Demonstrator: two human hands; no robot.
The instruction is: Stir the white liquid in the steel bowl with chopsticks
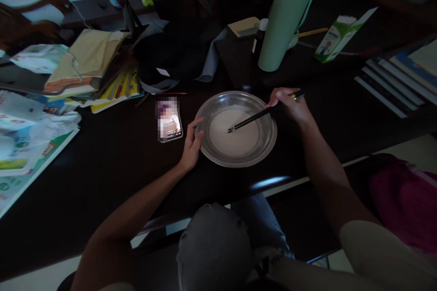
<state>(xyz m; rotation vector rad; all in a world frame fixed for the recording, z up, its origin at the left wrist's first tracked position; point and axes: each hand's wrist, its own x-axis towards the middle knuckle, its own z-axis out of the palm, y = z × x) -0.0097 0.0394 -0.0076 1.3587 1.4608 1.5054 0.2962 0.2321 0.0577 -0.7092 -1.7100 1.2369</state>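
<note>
A round metal basin sits on the dark table, with a pale, cloudy liquid in it. At its left rim, my left hand grips the edge between thumb and fingers. My right hand is closed around a pair of black chopsticks with gold bands near the upper end. They slant down to the left over the basin, their tips at the middle of the liquid. Whether the tips dip below the surface I cannot tell. Left of the basin lies a lit phone, its screen partly blurred out.
Behind the basin stand a tall green flask, a small dark bottle and a green-white box. A black bag lies behind the phone. Papers and envelopes pile up at left; stacked books lie at right.
</note>
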